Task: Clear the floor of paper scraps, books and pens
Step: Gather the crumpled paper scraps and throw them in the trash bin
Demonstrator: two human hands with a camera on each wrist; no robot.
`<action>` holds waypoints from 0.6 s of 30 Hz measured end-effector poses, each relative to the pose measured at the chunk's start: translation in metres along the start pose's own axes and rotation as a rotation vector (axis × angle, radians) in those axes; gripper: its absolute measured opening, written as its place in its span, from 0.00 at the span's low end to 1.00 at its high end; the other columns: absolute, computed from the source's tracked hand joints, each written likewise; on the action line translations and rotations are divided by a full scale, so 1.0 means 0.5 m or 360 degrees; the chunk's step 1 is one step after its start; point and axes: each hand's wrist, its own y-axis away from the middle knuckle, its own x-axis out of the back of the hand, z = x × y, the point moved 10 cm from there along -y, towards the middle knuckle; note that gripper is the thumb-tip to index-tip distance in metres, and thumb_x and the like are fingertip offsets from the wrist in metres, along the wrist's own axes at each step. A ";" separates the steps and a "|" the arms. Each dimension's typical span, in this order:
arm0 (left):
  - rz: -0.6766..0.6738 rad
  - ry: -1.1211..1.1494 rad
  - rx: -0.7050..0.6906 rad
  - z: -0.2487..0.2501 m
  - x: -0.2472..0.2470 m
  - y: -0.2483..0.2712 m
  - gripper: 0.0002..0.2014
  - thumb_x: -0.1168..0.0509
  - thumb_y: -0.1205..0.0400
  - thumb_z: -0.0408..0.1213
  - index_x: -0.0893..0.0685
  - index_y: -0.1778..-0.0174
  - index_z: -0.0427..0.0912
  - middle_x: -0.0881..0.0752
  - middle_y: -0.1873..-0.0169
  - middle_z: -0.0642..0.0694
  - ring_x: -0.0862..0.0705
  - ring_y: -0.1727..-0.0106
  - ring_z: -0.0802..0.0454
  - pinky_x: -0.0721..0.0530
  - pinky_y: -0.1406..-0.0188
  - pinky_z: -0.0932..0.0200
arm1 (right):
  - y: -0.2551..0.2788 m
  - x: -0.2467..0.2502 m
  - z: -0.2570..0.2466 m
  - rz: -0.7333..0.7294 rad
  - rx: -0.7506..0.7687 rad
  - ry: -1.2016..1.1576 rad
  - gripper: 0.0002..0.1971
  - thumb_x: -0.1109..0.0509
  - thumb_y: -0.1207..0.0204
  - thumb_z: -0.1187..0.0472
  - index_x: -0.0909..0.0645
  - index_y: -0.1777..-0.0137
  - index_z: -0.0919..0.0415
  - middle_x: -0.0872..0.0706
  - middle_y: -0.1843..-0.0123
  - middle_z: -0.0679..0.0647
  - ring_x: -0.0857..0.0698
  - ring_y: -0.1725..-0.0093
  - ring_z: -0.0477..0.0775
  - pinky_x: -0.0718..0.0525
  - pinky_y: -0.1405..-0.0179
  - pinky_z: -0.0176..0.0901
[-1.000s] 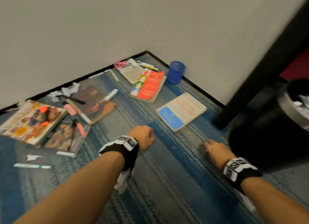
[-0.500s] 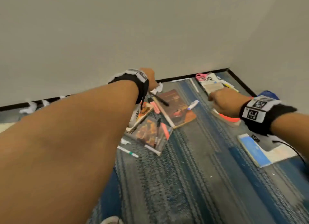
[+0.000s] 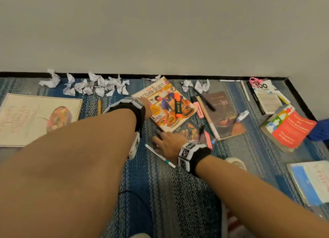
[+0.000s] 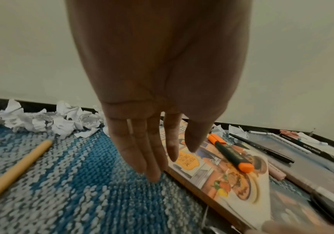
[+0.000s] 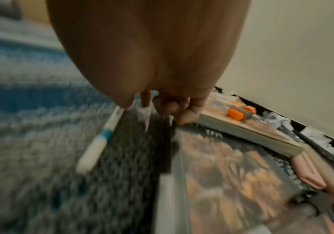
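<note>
Left hand (image 4: pixel 158 120) open, fingers straight, tips at carpet beside left edge of cookbook (image 3: pixel 164 104), frame centre. Right hand (image 3: pixel 169 143) low at book's near corner, fingers curled; grip unclear, blurred. Cookbook: stiff, moderately heavy, likely glossy; take both side edges. Orange highlighter (image 3: pixel 177 105) loose on cover, will slide if tilted. White pen (image 3: pixel 159 155) just left of right hand. Versus 0.5 s ago: both hands dropped from mid-air to book.

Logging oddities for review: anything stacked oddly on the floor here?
Yes: an orange-capped black highlighter lies on the colourful Kitchen Secrets cookbook, which rests askew across a darker book's corner.
</note>
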 end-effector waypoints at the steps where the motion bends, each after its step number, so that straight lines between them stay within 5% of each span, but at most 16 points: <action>1: 0.0009 0.0028 -0.0002 0.006 0.000 0.003 0.11 0.40 0.15 0.44 0.20 0.54 0.40 0.22 0.66 0.44 0.22 0.60 0.45 0.24 0.59 0.55 | -0.007 -0.017 0.004 0.0002 0.0002 0.0028 0.22 0.48 0.14 0.52 0.40 0.22 0.59 0.35 0.22 0.66 0.24 0.35 0.68 0.21 0.47 0.58; 5: -0.0011 0.0004 -0.0078 0.038 -0.017 -0.008 0.11 0.44 0.12 0.42 0.22 0.57 0.41 0.24 0.66 0.44 0.23 0.61 0.46 0.28 0.58 0.57 | -0.010 -0.024 0.014 0.0196 0.0091 0.0011 0.19 0.50 0.16 0.63 0.34 0.27 0.66 0.28 0.29 0.66 0.24 0.41 0.67 0.21 0.48 0.58; 7: 0.0020 0.0037 -0.0091 0.053 -0.010 -0.022 0.11 0.43 0.14 0.40 0.17 0.51 0.38 0.18 0.55 0.41 0.17 0.48 0.40 0.25 0.53 0.54 | -0.005 -0.020 0.013 0.0358 0.0180 0.0066 0.18 0.52 0.22 0.64 0.25 0.40 0.65 0.20 0.40 0.65 0.19 0.51 0.64 0.18 0.60 0.54; 10: 0.0139 0.0112 -0.0115 0.081 0.011 -0.048 0.14 0.43 0.13 0.40 0.19 0.39 0.36 0.16 0.40 0.40 0.18 0.39 0.40 0.22 0.47 0.53 | -0.005 -0.037 0.024 0.0511 0.0275 0.0105 0.12 0.50 0.28 0.63 0.26 0.54 0.61 0.19 0.57 0.59 0.20 0.64 0.58 0.22 0.74 0.48; 13: 0.0159 0.0171 -0.0132 0.112 0.011 -0.070 0.16 0.45 0.12 0.41 0.18 0.38 0.35 0.16 0.39 0.38 0.18 0.38 0.40 0.22 0.44 0.51 | -0.006 -0.036 0.028 0.0605 0.0387 0.0122 0.07 0.48 0.28 0.63 0.28 0.56 0.60 0.22 0.61 0.56 0.22 0.66 0.56 0.26 0.78 0.44; 18: 0.0298 0.0449 -0.0144 0.146 0.047 -0.114 0.13 0.41 0.15 0.40 0.16 0.45 0.36 0.13 0.49 0.39 0.16 0.49 0.41 0.22 0.56 0.53 | 0.016 -0.020 0.031 0.0680 0.0581 0.0265 0.09 0.49 0.27 0.61 0.33 0.49 0.61 0.19 0.62 0.55 0.21 0.67 0.53 0.31 0.79 0.41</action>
